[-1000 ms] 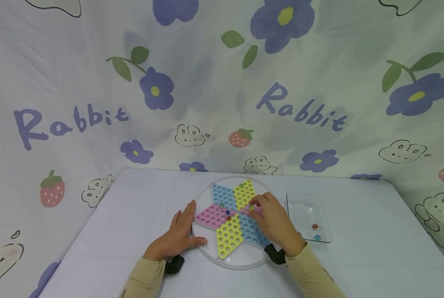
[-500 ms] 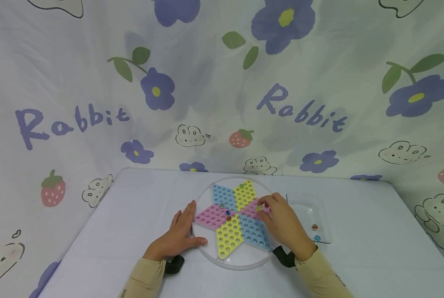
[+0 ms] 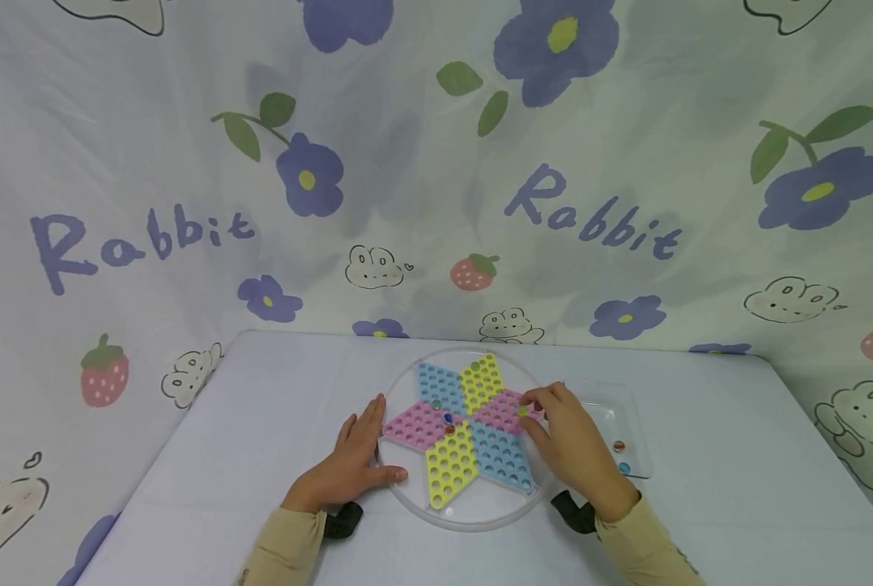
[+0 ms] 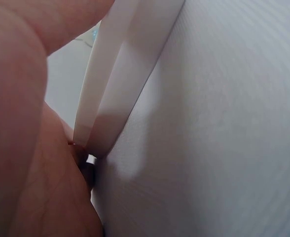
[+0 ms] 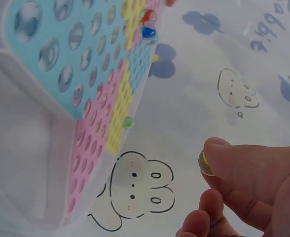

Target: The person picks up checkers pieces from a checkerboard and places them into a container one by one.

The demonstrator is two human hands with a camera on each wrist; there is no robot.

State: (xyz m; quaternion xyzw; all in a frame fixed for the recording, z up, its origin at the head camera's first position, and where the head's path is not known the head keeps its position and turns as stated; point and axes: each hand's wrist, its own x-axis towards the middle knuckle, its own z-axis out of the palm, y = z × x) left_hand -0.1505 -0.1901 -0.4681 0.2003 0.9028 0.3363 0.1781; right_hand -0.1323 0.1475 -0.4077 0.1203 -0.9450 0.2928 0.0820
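A round Chinese checkers board (image 3: 473, 506) bears a star of pink, yellow and blue holed sections. My left hand (image 3: 351, 464) lies along its left rim (image 4: 115, 74), fingers straight and thumb reaching over the edge. Above the tip of the right pink section (image 3: 498, 413), my right hand (image 3: 571, 443) pinches a yellow marble (image 5: 202, 162) between thumb and forefinger. In the right wrist view that marble is held away from the holes. On the star sit a green marble (image 3: 475, 366), a pale marble (image 3: 436, 404), a blue marble (image 3: 447, 417) and a red marble (image 3: 449, 430).
Right of the board stands a clear square tray (image 3: 644, 448), partly hidden by my right hand. An orange-red marble (image 3: 618, 447) and a light blue marble (image 3: 624, 469) lie in it. A printed cloth (image 3: 421, 163) hangs behind the white table (image 3: 722, 488).
Pinching the yellow marble, my right hand has moved right, from near the star's middle toward the outer end of the right pink section. My left hand stays at the rim.
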